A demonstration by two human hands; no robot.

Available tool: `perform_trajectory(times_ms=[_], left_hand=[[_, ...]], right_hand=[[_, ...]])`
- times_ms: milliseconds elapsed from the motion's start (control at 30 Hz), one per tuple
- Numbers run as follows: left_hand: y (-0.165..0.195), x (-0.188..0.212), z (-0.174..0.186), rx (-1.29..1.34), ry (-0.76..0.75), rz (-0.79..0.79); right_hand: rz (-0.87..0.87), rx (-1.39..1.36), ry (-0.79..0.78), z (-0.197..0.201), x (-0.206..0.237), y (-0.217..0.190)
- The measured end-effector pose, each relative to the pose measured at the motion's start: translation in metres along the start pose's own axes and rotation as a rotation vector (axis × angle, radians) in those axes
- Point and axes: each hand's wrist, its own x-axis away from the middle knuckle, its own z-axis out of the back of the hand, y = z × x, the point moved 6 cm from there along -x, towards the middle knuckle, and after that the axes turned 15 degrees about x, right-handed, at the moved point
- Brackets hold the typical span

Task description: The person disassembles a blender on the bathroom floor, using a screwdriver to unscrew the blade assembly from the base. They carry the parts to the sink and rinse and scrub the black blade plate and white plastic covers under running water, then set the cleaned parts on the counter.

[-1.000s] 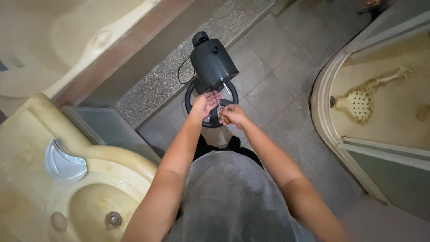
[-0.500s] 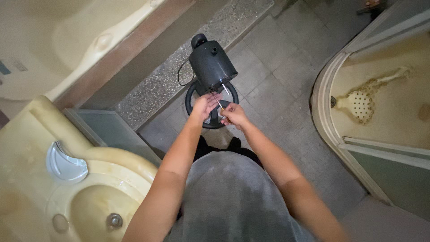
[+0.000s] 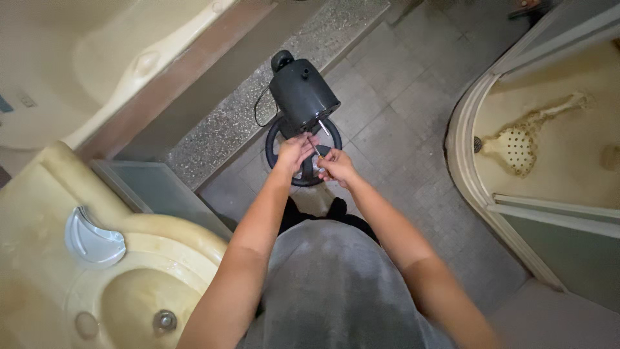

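Here two bare hands meet low over one black floor machine [image 3: 303,95] that stands on the grey tiled floor [image 3: 400,139] with its single round base ring [image 3: 279,132] beneath: the left hand [image 3: 294,152] is curled at the machine's lower edge, and the right hand [image 3: 337,165] pinches one thin, small tool [image 3: 318,151] too blurred to identify. One cream sink [image 3: 139,249] sits at lower left and one stained shower tray [image 3: 549,148] at right, both cut off by the frame. Whether the left hand grips anything cannot be told.

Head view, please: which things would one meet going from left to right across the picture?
Sink basin → left hand → right hand → shower tray, with its drain.
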Motion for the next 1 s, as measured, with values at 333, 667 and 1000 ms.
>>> perform_trajectory(times_ms=[333, 667, 1000], left_hand=[[0.000, -0.006, 0.003, -0.022, 0.093, -0.011], [-0.005, 0.000, 0.009, 0.078, 0.097, 0.019], [-0.013, 0.029, 0.041, -0.185, -0.083, -0.155]], right_hand=[[-0.002, -0.005, 0.013, -0.001, 0.002, -0.003], [0.119, 0.190, 0.049, 0.009, 0.009, 0.000], [0.670, 0.725, 0.243, 0.018, 0.007, -0.012]])
